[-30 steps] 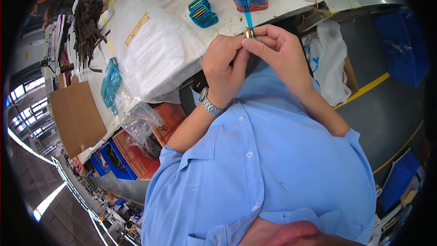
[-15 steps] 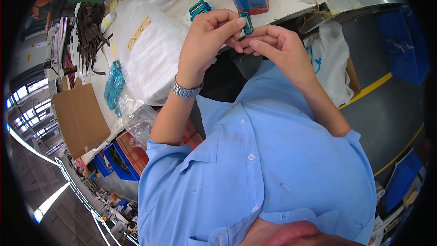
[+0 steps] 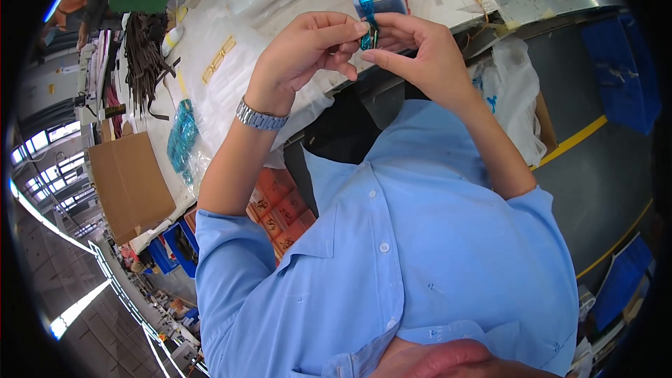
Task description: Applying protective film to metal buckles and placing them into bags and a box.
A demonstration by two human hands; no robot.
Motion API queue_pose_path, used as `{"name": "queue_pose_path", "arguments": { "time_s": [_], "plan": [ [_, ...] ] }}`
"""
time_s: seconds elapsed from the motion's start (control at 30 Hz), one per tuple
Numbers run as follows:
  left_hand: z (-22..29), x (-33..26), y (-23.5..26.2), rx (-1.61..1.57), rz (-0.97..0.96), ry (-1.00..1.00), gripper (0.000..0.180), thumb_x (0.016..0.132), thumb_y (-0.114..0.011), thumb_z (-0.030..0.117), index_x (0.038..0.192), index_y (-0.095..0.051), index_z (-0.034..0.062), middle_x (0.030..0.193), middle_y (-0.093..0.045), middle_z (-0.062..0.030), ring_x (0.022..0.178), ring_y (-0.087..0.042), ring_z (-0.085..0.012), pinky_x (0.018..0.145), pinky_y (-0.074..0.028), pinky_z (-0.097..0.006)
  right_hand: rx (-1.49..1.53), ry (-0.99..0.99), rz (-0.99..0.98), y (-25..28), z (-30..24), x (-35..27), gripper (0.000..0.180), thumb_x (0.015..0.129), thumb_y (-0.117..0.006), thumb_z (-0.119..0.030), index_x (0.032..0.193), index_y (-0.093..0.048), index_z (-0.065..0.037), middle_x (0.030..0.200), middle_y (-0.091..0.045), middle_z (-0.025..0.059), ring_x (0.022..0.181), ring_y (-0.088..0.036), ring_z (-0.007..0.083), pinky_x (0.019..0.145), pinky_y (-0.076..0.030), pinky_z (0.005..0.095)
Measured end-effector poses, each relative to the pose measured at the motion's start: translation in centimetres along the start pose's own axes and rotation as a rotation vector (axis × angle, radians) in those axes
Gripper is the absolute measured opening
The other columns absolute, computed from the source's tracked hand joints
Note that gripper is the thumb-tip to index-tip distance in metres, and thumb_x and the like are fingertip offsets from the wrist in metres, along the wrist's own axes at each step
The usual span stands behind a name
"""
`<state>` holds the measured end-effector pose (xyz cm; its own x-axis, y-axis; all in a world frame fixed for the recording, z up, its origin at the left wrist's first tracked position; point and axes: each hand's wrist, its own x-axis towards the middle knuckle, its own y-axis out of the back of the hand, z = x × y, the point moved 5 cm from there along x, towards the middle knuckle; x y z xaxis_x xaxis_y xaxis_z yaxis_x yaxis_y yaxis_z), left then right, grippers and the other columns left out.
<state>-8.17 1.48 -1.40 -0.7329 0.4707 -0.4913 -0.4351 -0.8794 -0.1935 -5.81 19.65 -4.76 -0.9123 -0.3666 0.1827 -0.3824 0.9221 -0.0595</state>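
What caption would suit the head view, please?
Left hand and right hand around a teal piece beside a tape dispenser.

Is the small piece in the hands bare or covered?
Covered, at least partly: blue film shows on the piece. Whether fully, I cannot tell.

bright ctr, dk warped edges

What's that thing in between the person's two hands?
In the head view, a small shiny teal piece is between the left hand and the right hand.
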Motion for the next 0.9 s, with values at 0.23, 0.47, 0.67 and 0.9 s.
{"name": "queue_pose_path", "arguments": {
  "time_s": [0.23, 0.47, 0.67, 0.9],
  "plan": [
    [0.1, 0.3, 0.1, 0.110, 0.090, -0.057, 0.027, 0.102, -0.076, 0.026, 0.090, -0.071, 0.0026, 0.072, -0.055, 0.0036, 0.065, -0.061, -0.0080, 0.060, -0.059, -0.027, -0.067, 0.048, 0.112, -0.1, -0.1, -0.1, 0.041, 0.092, -0.085, -0.018, 0.124, -0.072, 0.005, 0.091, -0.080, 0.0101, 0.084, -0.077, 0.0132, 0.080, -0.061, 0.0280],
    [2.2, -1.7, -1.0, 0.628, 0.483, -0.367, 0.024, 0.104, -0.074, 0.021, 0.098, -0.073, -0.0017, 0.085, -0.072, -0.0027, 0.075, -0.069, -0.0096, 0.063, -0.056, -0.024, -0.079, 0.007, 0.127, -0.1, -0.8, -0.2, 0.036, 0.093, -0.084, -0.017, 0.119, -0.074, 0.005, 0.091, -0.080, 0.0085, 0.085, -0.077, 0.0109, 0.079, -0.061, 0.0271],
    [-2.0, -4.4, -4.3, 0.724, 0.672, -0.812, 0.013, 0.097, -0.076, 0.001, 0.109, -0.073, -0.0036, 0.095, -0.076, -0.0057, 0.083, -0.072, -0.0112, 0.072, -0.060, -0.026, 0.122, -0.039, 0.172, -0.5, -0.9, 0.0, 0.034, 0.095, -0.083, -0.019, 0.117, -0.076, 0.007, 0.099, -0.081, 0.0080, 0.087, -0.075, 0.0096, 0.079, -0.060, 0.0244],
    [-2.8, -3.2, -5.1, 0.817, 0.803, -0.958, 0.012, 0.095, -0.077, 0.000, 0.107, -0.075, -0.0031, 0.089, -0.077, -0.0102, 0.077, -0.075, -0.0152, 0.072, -0.060, -0.028, 0.221, -0.158, 0.126, -0.3, -0.1, 0.5, 0.033, 0.099, -0.079, -0.016, 0.120, -0.076, 0.009, 0.102, -0.080, 0.0118, 0.091, -0.075, 0.0132, 0.085, -0.061, 0.0253]
  ]
}}
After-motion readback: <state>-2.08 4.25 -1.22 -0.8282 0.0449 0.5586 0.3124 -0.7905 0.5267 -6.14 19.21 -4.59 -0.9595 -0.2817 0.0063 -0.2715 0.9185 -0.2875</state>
